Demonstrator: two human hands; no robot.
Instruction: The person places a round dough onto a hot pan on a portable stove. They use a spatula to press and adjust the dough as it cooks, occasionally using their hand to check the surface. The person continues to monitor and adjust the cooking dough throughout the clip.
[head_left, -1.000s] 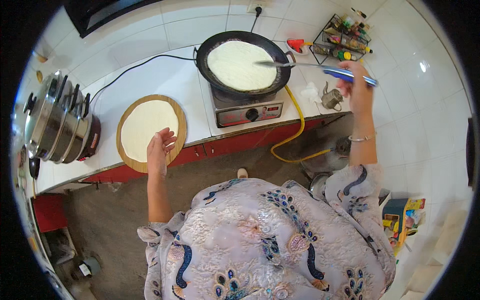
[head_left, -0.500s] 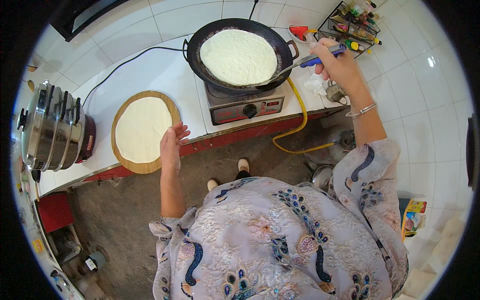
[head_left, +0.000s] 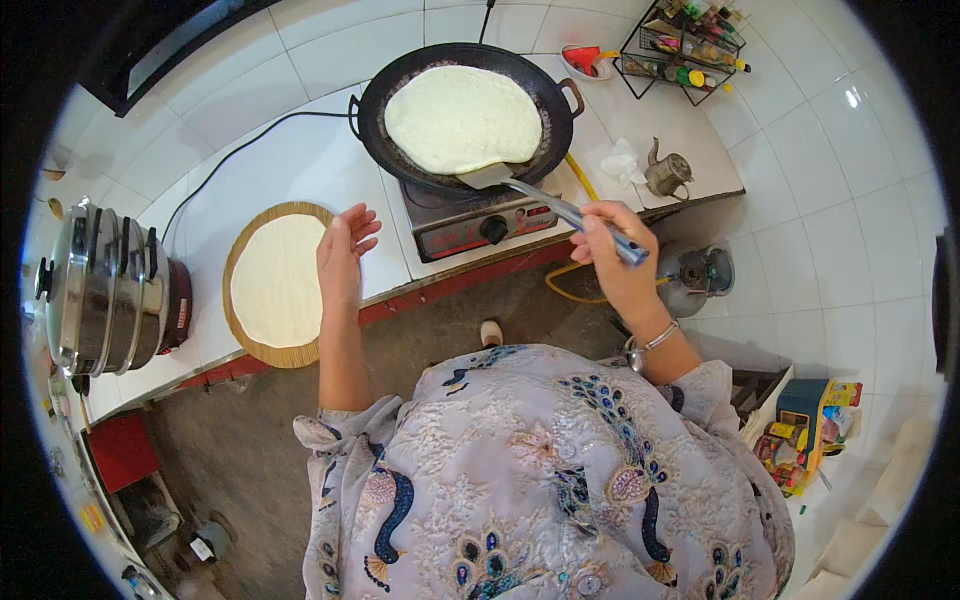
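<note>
Flatbread (head_left: 460,115) in wok (head_left: 556,125), ahead-left of right hand (head_left: 618,258); that hand clamped on spatula (head_left: 545,198), blade at flatbread's near edge. Left hand (head_left: 345,250) relaxed, fingers slightly apart; rolled dough (head_left: 278,280) on round board (head_left: 285,356) just to its left.

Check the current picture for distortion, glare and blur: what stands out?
Head view: the joints between the wall tiles bend toward a dark, rounded border; head view: a small bright glare shows on the right-hand wall; head view: the right hand, spatula and dough in the wok show little blur.
</note>
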